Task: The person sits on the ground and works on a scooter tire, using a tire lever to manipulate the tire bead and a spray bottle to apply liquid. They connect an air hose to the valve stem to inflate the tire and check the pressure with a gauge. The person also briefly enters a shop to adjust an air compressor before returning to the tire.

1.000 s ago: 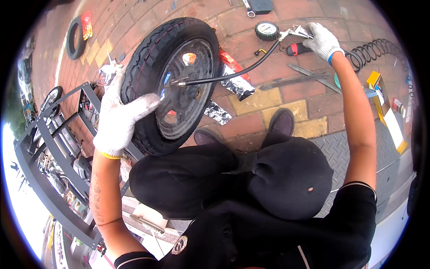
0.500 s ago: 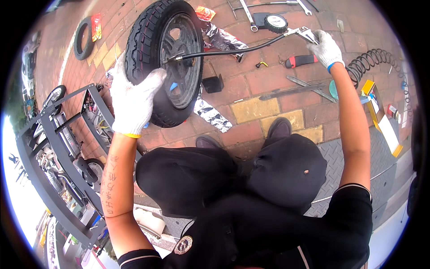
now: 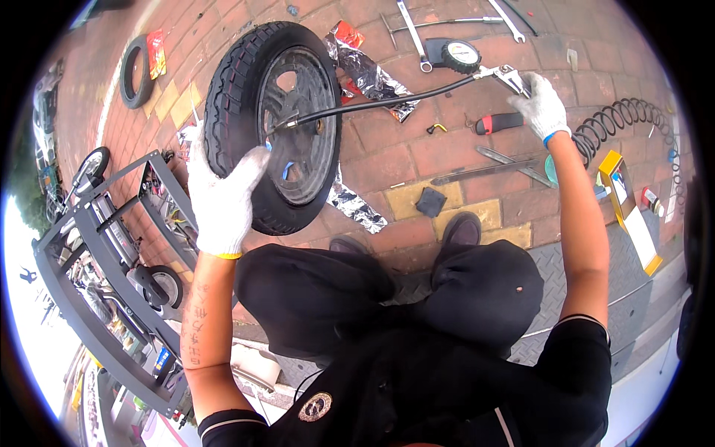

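A wheel with a black treaded tyre (image 3: 225, 123) and dark rim (image 3: 305, 167) stands upright at centre left. My left hand (image 3: 223, 190), in a white glove, grips the tyre's near side, thumb along the sidewall. Stretched out to the right, my gloved right hand (image 3: 542, 108) is closed on the metal handle of a tyre inflator gun (image 3: 508, 77), which carries a round dial gauge (image 3: 462, 55). A black hose (image 3: 395, 100) runs from the gun to the wheel near the hub. Its metal end lies over the rim; the valve joint itself is too small to make out.
On the brick paving lie wrenches (image 3: 414, 33), a red-black handle (image 3: 499, 123), tyre levers (image 3: 514, 165), foil wrapping (image 3: 376, 78) and a black square piece (image 3: 430, 201). A coiled hose (image 3: 622, 123) and yellow box (image 3: 629, 212) are right. A grey metal frame (image 3: 112, 276) stands left.
The black piece that stood beside the wheel now lies nearer my feet. The wheel appears slightly lower in view, along with much of the scene. Both hands keep their grips.
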A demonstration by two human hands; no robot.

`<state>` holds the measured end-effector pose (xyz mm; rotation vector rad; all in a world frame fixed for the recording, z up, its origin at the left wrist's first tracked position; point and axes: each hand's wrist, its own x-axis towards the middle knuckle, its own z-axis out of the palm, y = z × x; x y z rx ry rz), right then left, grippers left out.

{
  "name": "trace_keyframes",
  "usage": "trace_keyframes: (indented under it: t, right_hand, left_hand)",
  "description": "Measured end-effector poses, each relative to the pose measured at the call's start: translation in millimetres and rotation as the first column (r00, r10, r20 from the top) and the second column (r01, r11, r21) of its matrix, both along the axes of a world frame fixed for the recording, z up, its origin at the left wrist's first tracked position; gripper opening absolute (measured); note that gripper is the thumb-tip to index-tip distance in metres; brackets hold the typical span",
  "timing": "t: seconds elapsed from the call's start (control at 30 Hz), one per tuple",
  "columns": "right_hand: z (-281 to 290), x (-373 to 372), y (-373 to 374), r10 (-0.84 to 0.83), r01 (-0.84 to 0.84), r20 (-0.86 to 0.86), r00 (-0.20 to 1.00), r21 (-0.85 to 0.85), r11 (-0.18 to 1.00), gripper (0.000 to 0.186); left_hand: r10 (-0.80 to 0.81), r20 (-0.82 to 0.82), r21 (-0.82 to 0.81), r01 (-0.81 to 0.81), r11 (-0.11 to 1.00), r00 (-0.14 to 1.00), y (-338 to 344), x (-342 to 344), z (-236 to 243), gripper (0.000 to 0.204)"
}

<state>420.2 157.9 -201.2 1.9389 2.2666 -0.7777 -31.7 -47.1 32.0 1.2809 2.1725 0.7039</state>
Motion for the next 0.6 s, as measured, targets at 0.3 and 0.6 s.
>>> trace_keyframes:
  t: [0.3, 0.6]
  right_hand:
    - [-22, -23, 4, -0.057, 0.056, -0.043, 0.997, -0.044, 0.997, 0.068]
    - [-44, -31, 7, -0.031, 0.028, -0.096, 0.995, -0.034, 0.999, 0.063]
  left_hand:
    - [0.052, 0.012, 0.037, -0.053, 0.998, 0.999, 25, -28, -9, 0.063]
    - [-0.003, -0.037, 0.090, 0.006, 0.996, 0.999, 15, -47, -17, 0.031]
